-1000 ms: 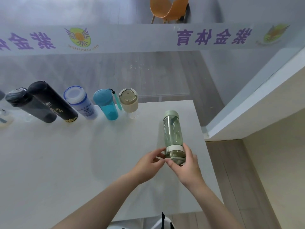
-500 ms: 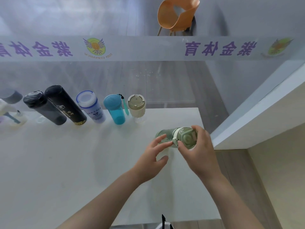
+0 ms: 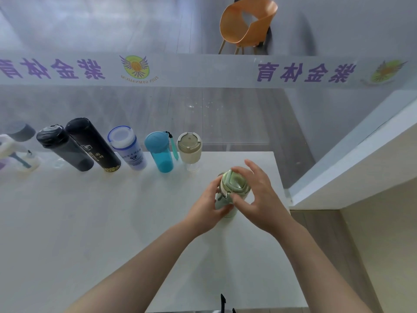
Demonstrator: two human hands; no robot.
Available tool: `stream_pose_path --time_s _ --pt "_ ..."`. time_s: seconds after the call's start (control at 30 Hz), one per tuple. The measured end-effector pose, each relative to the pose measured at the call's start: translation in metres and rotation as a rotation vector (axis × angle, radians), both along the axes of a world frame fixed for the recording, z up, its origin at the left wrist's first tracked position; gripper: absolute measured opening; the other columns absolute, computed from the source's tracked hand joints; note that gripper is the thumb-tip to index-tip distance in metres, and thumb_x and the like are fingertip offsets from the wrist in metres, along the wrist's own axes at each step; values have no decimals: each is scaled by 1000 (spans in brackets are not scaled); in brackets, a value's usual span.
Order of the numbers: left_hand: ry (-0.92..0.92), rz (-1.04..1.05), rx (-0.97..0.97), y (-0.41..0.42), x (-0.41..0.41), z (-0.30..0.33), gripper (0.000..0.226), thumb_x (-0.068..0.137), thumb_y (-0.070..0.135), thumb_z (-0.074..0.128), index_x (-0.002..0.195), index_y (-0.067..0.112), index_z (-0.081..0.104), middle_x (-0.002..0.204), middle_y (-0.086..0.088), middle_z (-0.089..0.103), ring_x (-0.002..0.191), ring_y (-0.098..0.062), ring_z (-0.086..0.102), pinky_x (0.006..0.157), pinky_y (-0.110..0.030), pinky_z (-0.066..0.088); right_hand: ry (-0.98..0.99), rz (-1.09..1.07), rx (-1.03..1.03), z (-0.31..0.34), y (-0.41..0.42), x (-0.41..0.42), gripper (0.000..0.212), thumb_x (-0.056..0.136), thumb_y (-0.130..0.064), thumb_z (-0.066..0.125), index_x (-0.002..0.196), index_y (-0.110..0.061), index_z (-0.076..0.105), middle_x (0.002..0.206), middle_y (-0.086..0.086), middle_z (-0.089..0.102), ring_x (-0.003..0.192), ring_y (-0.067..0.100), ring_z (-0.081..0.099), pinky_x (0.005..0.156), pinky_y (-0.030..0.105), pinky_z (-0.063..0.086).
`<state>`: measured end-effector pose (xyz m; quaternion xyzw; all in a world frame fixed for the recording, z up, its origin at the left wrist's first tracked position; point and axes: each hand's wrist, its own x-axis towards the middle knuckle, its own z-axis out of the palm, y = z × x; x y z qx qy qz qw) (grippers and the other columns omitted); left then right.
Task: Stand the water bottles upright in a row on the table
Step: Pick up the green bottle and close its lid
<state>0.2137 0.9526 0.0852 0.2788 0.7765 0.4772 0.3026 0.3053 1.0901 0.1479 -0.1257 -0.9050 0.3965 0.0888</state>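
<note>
A pale green bottle stands nearly upright on the white table, near its right edge. My left hand wraps its body from the left. My right hand grips its lid from the right, fingers spread over the top. Along the far edge several bottles stand in a row: a dark grey one, a black one with gold trim, a white and blue one, a teal one and a beige-lidded one.
A glass wall with a printed band runs behind the table. A white bottle sits at the far left. An orange chair stands beyond the glass. A white ledge borders the right side.
The green bottle lay flat with its lid toward me a second ago. Both hands have tipped it up onto its base, and it now stands farther from me.
</note>
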Motion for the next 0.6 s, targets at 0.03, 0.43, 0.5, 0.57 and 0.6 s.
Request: stream_pose_path --time_s 0.03,0.43,0.5,0.57,0.6 --pt "10 22 1 -1 -1 -1 71 86 23 70 141 36 28 134 13 48 120 0 48 104 -22 39 9 10 -26 -1 -1 1 65 84 -22 65 138 -43 35 154 -11 22 142 3 18 110 25 28" --pt "74 77 3 -15 2 -9 58 88 21 67 133 41 37 130 19 48 114 2 52 98 -21 49 12 -167 -324 -70 -22 13 87 79 -13 74 143 -39 21 138 -26 38 128 -1 43 102 21 41" --pt "67 72 4 -17 0 -11 57 88 20 66 131 44 38 130 19 49 114 0 53 98 -22 49 48 -231 -348 -74 -27 5 87 77 -16 76 143 -33 23 136 -19 44 123 2 49 97 22 45" --pt "59 69 6 -19 -4 -13 56 89 19 65 130 45 38 129 20 50 114 0 54 98 -21 49 69 -284 -329 -77 -31 -3 84 74 -18 78 138 -33 26 131 -19 47 118 5 52 92 22 48" --pt "57 65 2 -20 -6 -15 55 89 19 65 131 44 38 129 20 50 114 0 54 98 -21 49 75 -302 -308 -78 -33 -6 82 73 -19 79 135 -35 28 127 -24 46 116 5 53 88 18 47"
